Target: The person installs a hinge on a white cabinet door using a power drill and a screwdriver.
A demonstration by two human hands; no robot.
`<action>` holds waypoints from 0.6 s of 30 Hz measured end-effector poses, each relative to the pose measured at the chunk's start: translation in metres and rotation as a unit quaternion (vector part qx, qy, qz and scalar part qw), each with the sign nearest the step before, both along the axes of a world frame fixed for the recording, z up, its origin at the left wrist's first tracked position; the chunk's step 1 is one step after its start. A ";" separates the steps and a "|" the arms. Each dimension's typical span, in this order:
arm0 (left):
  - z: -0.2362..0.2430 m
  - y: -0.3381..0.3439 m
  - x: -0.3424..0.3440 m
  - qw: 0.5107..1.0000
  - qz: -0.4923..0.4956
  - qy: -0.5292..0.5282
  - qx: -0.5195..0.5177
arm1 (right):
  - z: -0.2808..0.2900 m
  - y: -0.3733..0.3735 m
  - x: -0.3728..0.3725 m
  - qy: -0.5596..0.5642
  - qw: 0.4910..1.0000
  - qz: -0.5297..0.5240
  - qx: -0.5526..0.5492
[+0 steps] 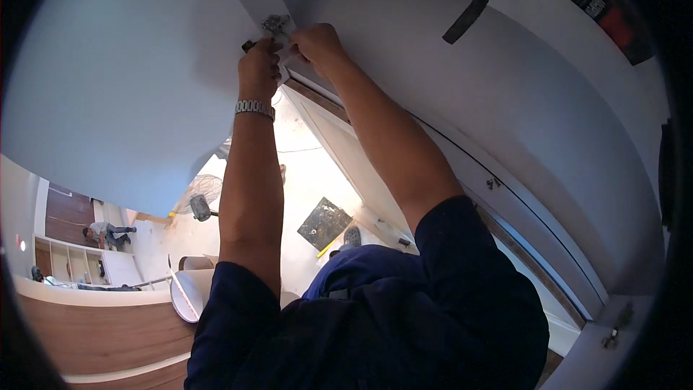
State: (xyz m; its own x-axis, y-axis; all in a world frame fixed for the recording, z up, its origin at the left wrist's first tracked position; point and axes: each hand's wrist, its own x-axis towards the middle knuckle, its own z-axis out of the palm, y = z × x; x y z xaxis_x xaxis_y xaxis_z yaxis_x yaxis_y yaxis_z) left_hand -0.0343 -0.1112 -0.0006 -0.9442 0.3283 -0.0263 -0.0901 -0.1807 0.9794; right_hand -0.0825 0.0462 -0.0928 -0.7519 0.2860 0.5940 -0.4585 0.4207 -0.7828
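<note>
1. Silver-grey metal shows in the upper corner: a hinge-like fitting [275, 24] sits where the large white panel [137, 65] meets the cabinet interior [404, 36], just beyond the person's fingertips.
2. Left hand [258, 66]: its grip is closed around a small dark object [249, 46], of which one end juts out beside the fitting; what kind of object it is, I cannot tell.
3. Right hand [316, 45]: fingers curled close beside the same fitting; whether this grip pinches anything is hidden.
4. Done, as far as it shows: the panel stands at the corner with the fitting in place there, and another metal fitting [611, 339] sits on the surface at lower right, with no hand near it.
5. Left, by my judgement: the corner fitting seems unfinished, since both hands are at work on it. Whether its screws are in or tight is too small to read.
6. A mallet [201, 208] lies well apart, down on the floor [299, 173].
</note>
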 end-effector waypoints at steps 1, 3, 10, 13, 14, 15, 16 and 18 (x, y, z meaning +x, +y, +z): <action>0.003 -0.001 0.002 1.000 0.004 -0.013 -0.003 | 0.004 -0.002 -0.002 -0.021 1.000 -0.006 -0.010; 0.007 0.003 0.006 1.000 0.003 -0.023 -0.005 | 0.009 0.003 -0.001 -0.024 0.999 -0.019 0.029; 0.004 -0.027 -0.004 0.998 0.031 -0.037 -0.031 | 0.059 -0.048 0.043 -0.164 0.939 0.038 -0.302; 0.007 0.011 0.005 0.999 -0.009 -0.031 -0.029 | 0.049 -0.003 0.049 -0.104 0.968 0.014 -0.228; 0.008 0.022 0.009 0.999 -0.019 -0.032 -0.032 | 0.044 0.010 0.051 -0.101 0.968 0.001 -0.229; 0.007 0.010 0.004 0.999 -0.005 -0.033 -0.031 | 0.052 -0.007 0.055 -0.122 0.953 0.018 -0.275; 0.005 0.005 0.003 0.999 -0.001 -0.034 -0.027 | 0.058 -0.016 0.060 -0.143 0.936 0.028 -0.321; 0.004 -0.001 0.001 0.999 0.004 -0.036 -0.023 | 0.068 -0.022 0.066 -0.148 0.925 0.033 -0.348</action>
State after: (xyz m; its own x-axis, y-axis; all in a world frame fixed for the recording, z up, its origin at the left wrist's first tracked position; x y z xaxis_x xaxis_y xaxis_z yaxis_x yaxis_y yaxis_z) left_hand -0.0333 -0.1124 0.0031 -0.9422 0.3170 -0.1085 -0.1585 -0.1366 0.9779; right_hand -0.0165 0.0246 -0.0248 -0.8812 0.4701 0.0488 -0.1876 -0.2531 -0.9491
